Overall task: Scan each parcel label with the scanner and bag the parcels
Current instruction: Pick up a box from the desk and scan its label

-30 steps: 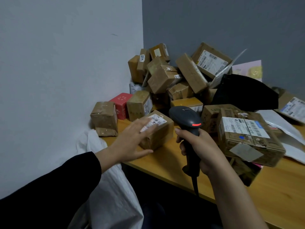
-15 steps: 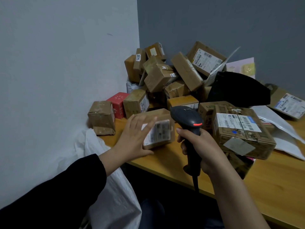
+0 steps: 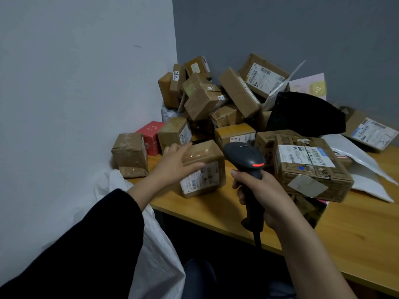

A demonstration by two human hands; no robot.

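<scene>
A small brown parcel point(image 3: 207, 169) stands near the front left of the wooden table point(image 3: 356, 234), its white label turned toward me. My left hand point(image 3: 174, 164) rests flat on the parcel's top and left side, fingers straight. My right hand point(image 3: 262, 197) grips the handle of a dark barcode scanner point(image 3: 245, 156), whose red light glows. The scanner head is just right of the parcel. A white woven bag point(image 3: 155, 244) hangs below the table's left edge.
Several brown parcels point(image 3: 216, 98) are heaped in the corner against the walls. A larger labelled box point(image 3: 308, 165) sits right of the scanner. A black plastic bag point(image 3: 306, 115), a red box point(image 3: 151, 137) and white mailers point(image 3: 362, 169) lie around the heap.
The parcel has tipped from label-up to label facing me. My left hand slid from its front onto its top. The scanner hand stayed nearly still.
</scene>
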